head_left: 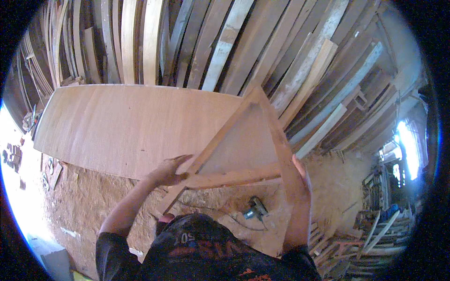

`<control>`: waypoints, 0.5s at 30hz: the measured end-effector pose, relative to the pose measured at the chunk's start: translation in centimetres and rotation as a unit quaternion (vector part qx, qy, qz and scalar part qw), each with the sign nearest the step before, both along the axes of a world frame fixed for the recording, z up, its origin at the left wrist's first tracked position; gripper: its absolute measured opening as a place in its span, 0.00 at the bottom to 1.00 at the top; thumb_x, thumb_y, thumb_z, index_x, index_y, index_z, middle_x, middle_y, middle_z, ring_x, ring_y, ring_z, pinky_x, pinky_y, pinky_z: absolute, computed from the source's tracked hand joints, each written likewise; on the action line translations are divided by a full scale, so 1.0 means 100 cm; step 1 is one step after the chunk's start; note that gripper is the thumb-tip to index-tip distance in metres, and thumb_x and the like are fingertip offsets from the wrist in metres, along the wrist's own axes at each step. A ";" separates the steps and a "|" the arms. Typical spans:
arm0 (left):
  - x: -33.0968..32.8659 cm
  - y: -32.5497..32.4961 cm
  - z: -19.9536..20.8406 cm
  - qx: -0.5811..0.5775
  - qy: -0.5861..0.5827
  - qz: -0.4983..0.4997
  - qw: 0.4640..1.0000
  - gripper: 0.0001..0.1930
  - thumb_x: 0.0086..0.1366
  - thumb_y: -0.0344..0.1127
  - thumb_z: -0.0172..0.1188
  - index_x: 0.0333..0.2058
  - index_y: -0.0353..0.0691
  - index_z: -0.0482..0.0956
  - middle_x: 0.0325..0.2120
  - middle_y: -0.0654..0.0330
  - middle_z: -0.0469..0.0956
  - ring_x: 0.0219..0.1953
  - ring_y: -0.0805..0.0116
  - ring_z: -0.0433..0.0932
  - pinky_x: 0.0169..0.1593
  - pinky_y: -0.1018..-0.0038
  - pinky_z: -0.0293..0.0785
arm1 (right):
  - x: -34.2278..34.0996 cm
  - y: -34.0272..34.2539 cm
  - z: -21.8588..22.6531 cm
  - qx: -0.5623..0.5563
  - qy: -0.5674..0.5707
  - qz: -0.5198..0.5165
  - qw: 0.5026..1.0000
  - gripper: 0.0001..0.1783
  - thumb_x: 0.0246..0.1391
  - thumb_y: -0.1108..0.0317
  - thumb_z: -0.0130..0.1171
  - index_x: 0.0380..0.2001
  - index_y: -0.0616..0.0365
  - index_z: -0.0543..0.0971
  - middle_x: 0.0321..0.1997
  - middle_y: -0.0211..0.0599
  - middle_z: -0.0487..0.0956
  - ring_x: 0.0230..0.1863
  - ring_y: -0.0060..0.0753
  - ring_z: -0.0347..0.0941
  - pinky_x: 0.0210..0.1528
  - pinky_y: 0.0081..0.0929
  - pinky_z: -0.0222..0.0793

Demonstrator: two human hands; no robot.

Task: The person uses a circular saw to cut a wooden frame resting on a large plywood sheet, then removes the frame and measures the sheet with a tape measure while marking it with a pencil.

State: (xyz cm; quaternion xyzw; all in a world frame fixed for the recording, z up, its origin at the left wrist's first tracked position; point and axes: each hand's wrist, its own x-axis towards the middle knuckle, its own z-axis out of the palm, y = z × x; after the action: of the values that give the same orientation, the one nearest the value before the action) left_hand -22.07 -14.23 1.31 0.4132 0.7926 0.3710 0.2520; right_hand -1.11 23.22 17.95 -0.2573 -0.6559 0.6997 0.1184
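An A-shaped wooden frame, two legs meeting at a point with a crossbar between them, is tilted over the right end of a large plywood panel. My left hand grips the frame's left leg close to where the crossbar joins it. On the other side, my right hand holds the right leg along its outer edge; most of those fingers are hidden behind the wood. The frame's point faces away from me, and its lower leg ends hang near my body.
Many long boards lean side by side behind the panel. On the dusty ground lies a dark corded power tool, its cord trailing left. Stacked wood fills the lower right. A bright window is at far right.
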 end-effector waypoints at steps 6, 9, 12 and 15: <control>0.035 0.088 0.071 0.010 0.083 0.088 0.993 0.38 0.62 0.57 0.68 0.65 0.43 0.69 0.45 0.43 0.84 0.47 0.40 0.83 0.52 0.51 0.79 | -0.088 -0.025 0.014 0.015 0.082 0.037 0.996 0.32 0.73 0.40 0.45 0.60 0.57 0.76 0.55 0.31 0.81 0.50 0.29 0.78 0.47 0.27 0.75; 0.013 0.072 0.079 0.113 0.013 0.189 0.975 0.34 0.60 0.59 0.70 0.59 0.45 0.76 0.34 0.41 0.85 0.34 0.44 0.86 0.39 0.57 0.83 | -0.117 -0.060 0.001 0.114 0.127 0.011 0.985 0.31 0.71 0.40 0.49 0.56 0.57 0.77 0.49 0.36 0.81 0.46 0.32 0.79 0.39 0.30 0.77; -0.013 0.031 0.080 0.229 -0.021 0.268 0.936 0.28 0.62 0.52 0.72 0.50 0.34 0.80 0.28 0.52 0.85 0.28 0.57 0.85 0.33 0.63 0.81 | -0.110 -0.097 -0.026 0.110 0.085 0.057 0.989 0.26 0.71 0.43 0.51 0.49 0.56 0.80 0.38 0.31 0.82 0.35 0.24 0.78 0.36 0.26 0.73; -0.035 -0.036 0.081 0.271 -0.222 0.349 0.869 0.23 0.64 0.47 0.72 0.43 0.29 0.80 0.28 0.60 0.84 0.29 0.70 0.83 0.30 0.72 0.79 | -0.071 -0.146 -0.104 0.097 -0.033 0.124 0.987 0.19 0.70 0.48 0.56 0.45 0.54 0.80 0.34 0.31 0.82 0.34 0.23 0.78 0.35 0.25 0.73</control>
State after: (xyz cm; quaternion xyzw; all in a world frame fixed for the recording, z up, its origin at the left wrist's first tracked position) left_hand -25.57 -17.84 9.40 0.0684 0.6763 0.7171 0.1538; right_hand -8.23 8.58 7.59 -0.1847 -0.7510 0.6330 0.0335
